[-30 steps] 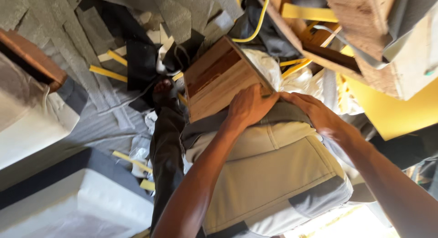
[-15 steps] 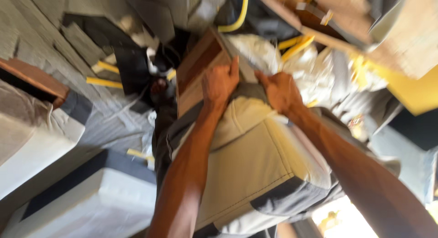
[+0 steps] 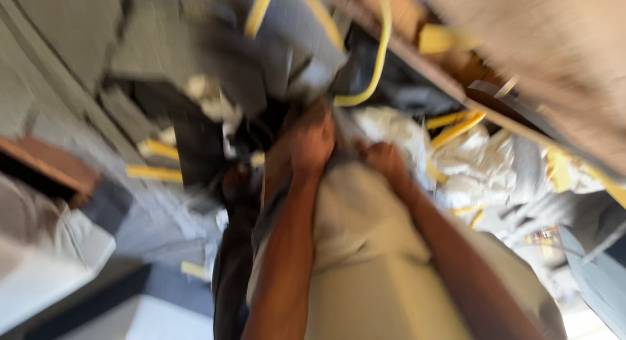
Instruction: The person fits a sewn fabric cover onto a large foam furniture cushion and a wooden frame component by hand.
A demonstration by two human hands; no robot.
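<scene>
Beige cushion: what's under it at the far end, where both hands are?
Both the left hand and right hand press the far edge of the beige cushion. Whatever lies beneath is covered and blurred; only white wadding shows beyond.

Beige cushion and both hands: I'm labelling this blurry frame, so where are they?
Beige cushion (image 3: 368, 262), head view, on its broad top face.
Left hand (image 3: 313, 141), head view, on its back.
Right hand (image 3: 386, 161), head view, on its knuckles.

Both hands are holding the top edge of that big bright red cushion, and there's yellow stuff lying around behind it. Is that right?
Not quite. The cushion is beige, not red. The head view shows the left hand and right hand at its top edge, with yellow strips behind.
</scene>
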